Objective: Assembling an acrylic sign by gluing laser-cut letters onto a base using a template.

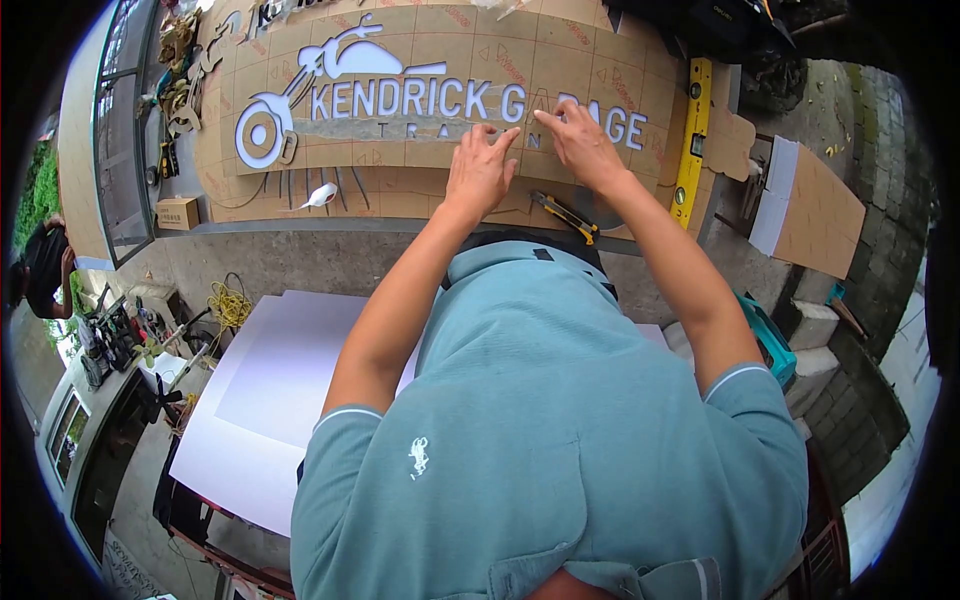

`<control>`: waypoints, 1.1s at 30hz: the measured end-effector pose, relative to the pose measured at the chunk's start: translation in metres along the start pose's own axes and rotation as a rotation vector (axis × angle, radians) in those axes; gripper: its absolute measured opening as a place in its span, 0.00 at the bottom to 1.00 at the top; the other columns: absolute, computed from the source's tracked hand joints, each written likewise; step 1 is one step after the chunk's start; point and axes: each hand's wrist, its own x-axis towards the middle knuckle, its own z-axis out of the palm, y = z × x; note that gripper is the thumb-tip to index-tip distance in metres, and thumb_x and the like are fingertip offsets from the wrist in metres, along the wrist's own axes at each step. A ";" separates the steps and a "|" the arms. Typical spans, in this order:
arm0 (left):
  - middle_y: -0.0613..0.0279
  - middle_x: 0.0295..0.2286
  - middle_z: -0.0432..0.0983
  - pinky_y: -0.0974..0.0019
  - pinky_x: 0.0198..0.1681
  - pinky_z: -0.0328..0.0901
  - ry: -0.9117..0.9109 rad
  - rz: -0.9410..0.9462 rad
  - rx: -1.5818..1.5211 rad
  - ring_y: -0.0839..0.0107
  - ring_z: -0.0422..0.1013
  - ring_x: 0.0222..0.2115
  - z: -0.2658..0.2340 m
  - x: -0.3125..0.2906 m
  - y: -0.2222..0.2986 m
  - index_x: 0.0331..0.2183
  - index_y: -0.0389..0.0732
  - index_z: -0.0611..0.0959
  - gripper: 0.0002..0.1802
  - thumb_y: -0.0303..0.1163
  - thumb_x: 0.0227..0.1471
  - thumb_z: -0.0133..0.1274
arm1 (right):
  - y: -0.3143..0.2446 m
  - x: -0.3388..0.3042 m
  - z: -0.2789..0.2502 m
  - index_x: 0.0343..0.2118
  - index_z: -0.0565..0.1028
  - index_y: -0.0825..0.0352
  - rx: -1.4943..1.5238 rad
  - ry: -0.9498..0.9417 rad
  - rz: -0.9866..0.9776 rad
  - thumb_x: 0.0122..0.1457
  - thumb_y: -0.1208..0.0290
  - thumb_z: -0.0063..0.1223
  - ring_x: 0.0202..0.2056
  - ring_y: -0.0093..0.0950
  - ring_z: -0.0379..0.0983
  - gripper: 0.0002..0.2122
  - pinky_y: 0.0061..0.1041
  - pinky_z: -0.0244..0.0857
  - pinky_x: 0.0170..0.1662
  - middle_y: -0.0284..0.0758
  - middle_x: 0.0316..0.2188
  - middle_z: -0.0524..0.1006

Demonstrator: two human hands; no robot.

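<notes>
Panel [480, 45] on workbench [300, 227], concrete floor [320, 262]

1 small cardboard box [178, 215] sits at left; a yellow cord [229, 306] lies tangled; 1 other person [45, 265] shows at the left edge.

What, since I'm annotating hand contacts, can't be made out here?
In the head view:
Whether the left hand or right hand pinches anything: too small to tell.
Part of the white cut-out lettering on the flat brown paper-faced board: covered by the hands.
Middle of the large flat white sheets: behind the teal short-sleeved shirt.
Dark-clothed person: partly lost at the left rim.
</notes>
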 end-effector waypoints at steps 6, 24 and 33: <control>0.50 0.53 0.68 0.51 0.56 0.66 -0.013 -0.035 -0.006 0.49 0.67 0.53 0.006 0.010 -0.001 0.60 0.50 0.76 0.30 0.34 0.55 0.62 | 0.003 -0.005 0.009 0.60 0.75 0.61 -0.117 0.009 -0.027 0.56 0.81 0.53 0.48 0.39 0.71 0.26 0.36 0.70 0.53 0.40 0.46 0.72; 0.51 0.60 0.60 0.50 0.54 0.65 -0.021 0.075 0.236 0.51 0.63 0.55 0.019 0.009 0.001 0.65 0.57 0.72 0.38 0.35 0.52 0.62 | -0.005 -0.026 0.004 0.58 0.75 0.67 -0.001 0.047 0.010 0.58 0.80 0.54 0.51 0.41 0.70 0.22 0.37 0.67 0.56 0.43 0.51 0.72; 0.54 0.57 0.61 0.51 0.51 0.63 0.026 0.089 0.258 0.54 0.64 0.52 0.020 0.010 0.003 0.63 0.56 0.74 0.36 0.34 0.52 0.61 | -0.007 -0.026 0.005 0.56 0.76 0.69 -0.036 0.095 -0.007 0.57 0.79 0.54 0.50 0.41 0.70 0.21 0.37 0.66 0.57 0.42 0.49 0.73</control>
